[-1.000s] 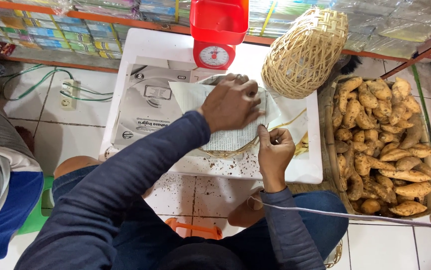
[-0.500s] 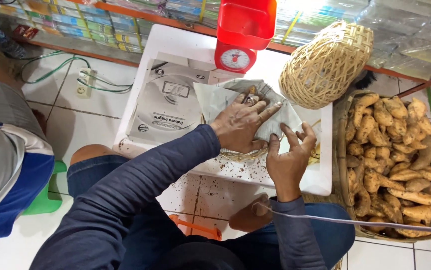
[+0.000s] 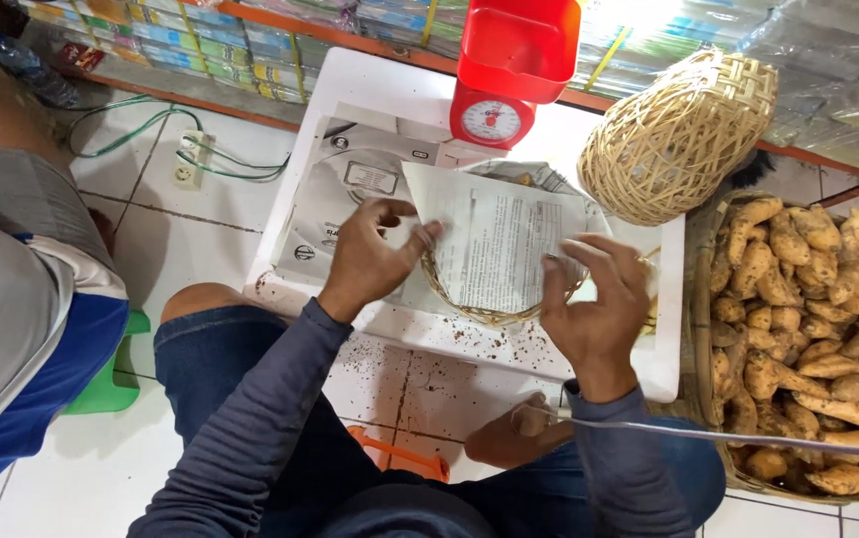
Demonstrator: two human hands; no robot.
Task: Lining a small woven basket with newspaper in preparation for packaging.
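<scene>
Left hand (image 3: 369, 257) pinching, right hand (image 3: 597, 304) spread, fingers curled.

Red plastic weighing scale with round dial (image 3: 497, 90): top centre, standing on white flat box (image 3: 350, 110). Upturned woven rattan basket (image 3: 678, 139): upper right, beside scale. Woven tray of brown tubers (image 3: 808, 329): right edge. White wall socket with green cable (image 3: 190, 159): upper left, on tiled floor (image 3: 180, 249). Green plastic stool (image 3: 111, 384): lower left.
</scene>
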